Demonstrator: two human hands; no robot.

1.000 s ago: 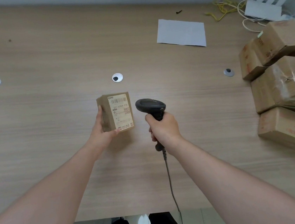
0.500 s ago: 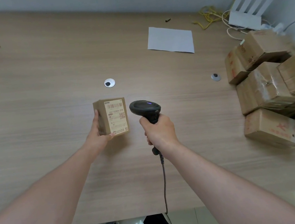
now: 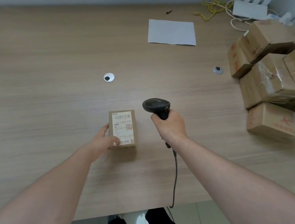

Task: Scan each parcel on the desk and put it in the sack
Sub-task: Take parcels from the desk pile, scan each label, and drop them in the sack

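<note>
A small brown parcel (image 3: 123, 127) with a white shipping label facing up lies near the middle of the wooden desk (image 3: 51, 113). My left hand (image 3: 103, 141) grips it from its left side, with the thumb over the label's lower corner. To the right of the parcel my right hand (image 3: 169, 126) holds the handle of a black barcode scanner (image 3: 156, 106). The scanner's head sits level with the parcel's top edge, and its cable runs down over the desk's near edge. No sack is in view.
Several more brown parcels (image 3: 272, 83) are stacked at the desk's right edge. A white sheet of paper (image 3: 170, 32) lies at the back. A white router (image 3: 252, 6) with cables stands in the far right corner. Three round cable grommets (image 3: 109, 77) dot the desk.
The parcel, held tilted up a second ago, now lies flat with its label upward, and my left thumb has come onto the label. The scanner has shifted slightly away to the right.
</note>
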